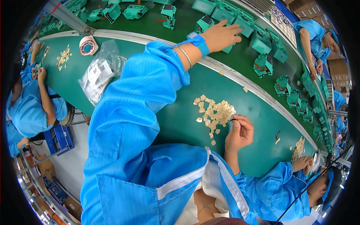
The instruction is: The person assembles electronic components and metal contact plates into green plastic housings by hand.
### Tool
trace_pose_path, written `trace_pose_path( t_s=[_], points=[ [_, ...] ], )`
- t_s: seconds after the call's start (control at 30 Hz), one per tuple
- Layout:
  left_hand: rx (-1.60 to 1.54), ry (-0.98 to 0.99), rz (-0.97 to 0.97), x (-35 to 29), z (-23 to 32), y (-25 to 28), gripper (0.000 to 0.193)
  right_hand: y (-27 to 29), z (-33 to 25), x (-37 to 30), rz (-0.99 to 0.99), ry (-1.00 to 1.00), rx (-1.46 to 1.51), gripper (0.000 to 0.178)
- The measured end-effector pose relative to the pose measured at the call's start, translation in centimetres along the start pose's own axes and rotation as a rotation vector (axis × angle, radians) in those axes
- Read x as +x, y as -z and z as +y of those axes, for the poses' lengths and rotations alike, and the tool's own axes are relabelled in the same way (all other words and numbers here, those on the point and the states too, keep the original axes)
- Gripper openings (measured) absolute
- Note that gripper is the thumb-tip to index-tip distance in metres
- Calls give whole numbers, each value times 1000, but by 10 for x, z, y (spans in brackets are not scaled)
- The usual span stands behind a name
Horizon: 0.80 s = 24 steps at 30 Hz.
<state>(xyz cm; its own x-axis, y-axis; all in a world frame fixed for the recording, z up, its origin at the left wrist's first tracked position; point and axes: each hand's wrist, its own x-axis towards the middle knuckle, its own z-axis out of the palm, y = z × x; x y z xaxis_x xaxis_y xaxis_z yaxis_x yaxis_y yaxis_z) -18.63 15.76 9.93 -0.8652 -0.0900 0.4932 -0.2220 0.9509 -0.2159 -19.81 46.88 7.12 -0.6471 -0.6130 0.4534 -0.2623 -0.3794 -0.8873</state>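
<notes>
My left hand reaches across to the far conveyor belt, its fingers stretched out and apart, with a blue strap around the wrist. Just under and beside it lie green plastic housings; whether the fingertips touch one cannot be made out. Close to my body, my right hand pinches a small dark thing between thumb and fingers, too small to name. It is at the right edge of a loose pile of small cream-coloured pieces on the green worktable.
A metal rail divides the table from the belt, where many more housings stand. A clear plastic bag and a pink tape roll lie left. Co-workers sit at left and right; another works across the belt.
</notes>
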Motion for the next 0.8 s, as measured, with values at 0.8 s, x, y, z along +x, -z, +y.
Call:
trace_pose_path(
  t_s=[0.8],
  points=[
    [-2190, 963, -69, -139, 142, 137, 49, -2, -63, 18, 6, -444, 252, 35]
  ],
)
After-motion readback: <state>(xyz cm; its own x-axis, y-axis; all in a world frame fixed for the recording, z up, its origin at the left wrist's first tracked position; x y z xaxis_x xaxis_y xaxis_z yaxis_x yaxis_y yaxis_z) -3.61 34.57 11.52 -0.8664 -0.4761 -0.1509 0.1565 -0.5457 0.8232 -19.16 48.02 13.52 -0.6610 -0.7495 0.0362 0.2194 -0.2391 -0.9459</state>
